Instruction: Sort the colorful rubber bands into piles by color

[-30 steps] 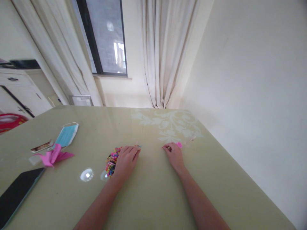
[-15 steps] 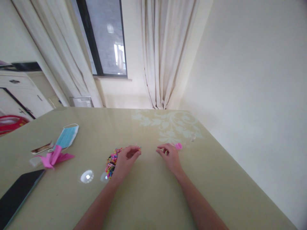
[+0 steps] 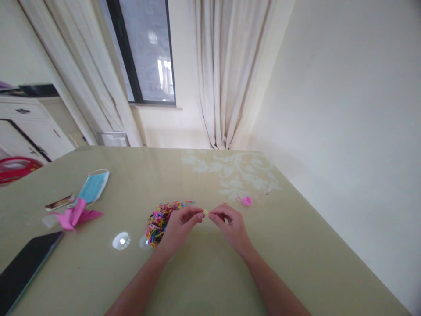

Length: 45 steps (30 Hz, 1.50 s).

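Observation:
Between my two hands a small yellow rubber band [image 3: 206, 212] is pinched above the table. My left hand [image 3: 182, 226] has thumb and forefinger closed on its left side. From the right, my right hand [image 3: 231, 224] grips it the same way, so the fingertips of both hands nearly meet. A heap of multicoloured rubber bands [image 3: 160, 220] lies beside my left hand, which hides part of it. Just beyond my right hand rests a small pink piece [image 3: 246, 201], whose kind I cannot make out.
On the left of the table [image 3: 204, 281] lie a pink folded-paper bird [image 3: 77, 215], a blue face mask [image 3: 94, 187], a thin brown-and-white strip [image 3: 59, 202] and a dark phone or tablet [image 3: 28, 267]. A wall borders the table on the right.
My hands have come together from a gap apart. The yellow band now shows between their fingertips. My left hand moved right, uncovering more of the heap.

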Each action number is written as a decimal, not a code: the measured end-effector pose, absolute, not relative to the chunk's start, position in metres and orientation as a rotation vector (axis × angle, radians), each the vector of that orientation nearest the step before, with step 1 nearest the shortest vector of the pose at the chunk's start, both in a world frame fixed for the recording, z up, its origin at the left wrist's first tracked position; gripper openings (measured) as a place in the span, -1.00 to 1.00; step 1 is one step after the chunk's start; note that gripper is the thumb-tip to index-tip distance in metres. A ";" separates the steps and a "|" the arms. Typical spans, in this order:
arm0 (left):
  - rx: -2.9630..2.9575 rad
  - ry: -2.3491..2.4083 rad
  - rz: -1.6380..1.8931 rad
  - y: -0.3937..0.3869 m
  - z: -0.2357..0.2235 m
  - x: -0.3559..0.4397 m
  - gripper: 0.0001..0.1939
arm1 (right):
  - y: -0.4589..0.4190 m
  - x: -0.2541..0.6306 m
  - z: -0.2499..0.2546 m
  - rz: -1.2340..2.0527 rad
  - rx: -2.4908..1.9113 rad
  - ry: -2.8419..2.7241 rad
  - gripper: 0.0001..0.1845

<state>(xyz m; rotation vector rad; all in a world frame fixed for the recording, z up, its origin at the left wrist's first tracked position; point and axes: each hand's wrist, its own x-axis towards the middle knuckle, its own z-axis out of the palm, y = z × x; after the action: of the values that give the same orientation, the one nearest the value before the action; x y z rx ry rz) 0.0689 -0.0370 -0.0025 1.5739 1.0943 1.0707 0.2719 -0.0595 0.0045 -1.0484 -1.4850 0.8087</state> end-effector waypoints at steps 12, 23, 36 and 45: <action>2.574 1.760 0.489 -0.031 -0.018 0.048 -0.79 | -0.059 0.297 0.014 1.083 -0.825 -1.199 -0.75; 2.638 1.805 0.526 -0.029 -0.025 0.048 -0.78 | -0.059 0.300 0.022 1.082 -0.813 -1.160 -0.70; 2.769 1.551 0.446 -0.020 -0.029 0.048 -0.41 | -0.052 0.312 0.020 0.961 -1.014 -1.249 -0.62; 2.777 1.673 0.420 -0.019 -0.028 0.052 -0.60 | -0.029 0.328 -0.014 0.723 -1.468 -1.555 -0.77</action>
<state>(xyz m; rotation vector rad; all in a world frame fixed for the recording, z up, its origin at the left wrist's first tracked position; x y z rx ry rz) 0.0523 -0.0191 -0.0282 2.7765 1.6732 0.4202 0.3277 -0.0286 -0.0142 -1.4677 -1.5545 0.7228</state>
